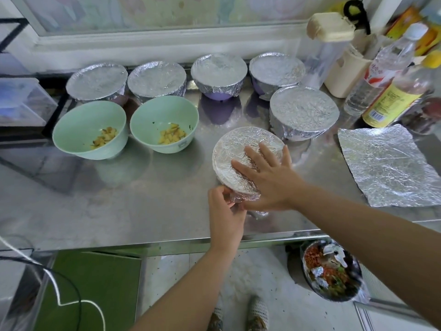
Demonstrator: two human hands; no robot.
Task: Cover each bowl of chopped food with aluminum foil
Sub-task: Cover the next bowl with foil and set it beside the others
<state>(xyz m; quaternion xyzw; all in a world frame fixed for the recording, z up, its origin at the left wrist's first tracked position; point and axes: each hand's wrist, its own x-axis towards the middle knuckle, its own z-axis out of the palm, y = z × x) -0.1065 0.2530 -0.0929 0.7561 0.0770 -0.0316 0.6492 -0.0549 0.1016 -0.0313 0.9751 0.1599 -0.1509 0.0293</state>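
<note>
Six bowls on the steel table (119,199) have foil on top, and I watch them from the head camera. A row of four foil-covered bowls (156,77) stands at the back by the window sill. A fifth covered bowl (304,109) sits in front of that row, on the right. The sixth bowl (238,149) is in the middle of the table, close to the near edge, under both hands. The right hand (269,177) lies flat on its foil top with the fingers spread wide and grips nothing. The left hand (224,209) pinches the crinkled foil edge (241,198) at the near side of that bowl, with fingers curled around it. Two bowls are not covered. The left green bowl (83,120) and the right green bowl (155,115) stand side by side, left of the hands. Each holds a small heap of chopped yellow food (172,136) at the bottom. A loose foil sheet (386,166) lies flat on the table at the right, apart from the bowls. Behind it stand a clear bottle (386,70) and a bottle with a yellow label (396,99). Down on the floor, under the table edge, is a black bin (331,271) with food scraps and bits of foil inside.
</note>
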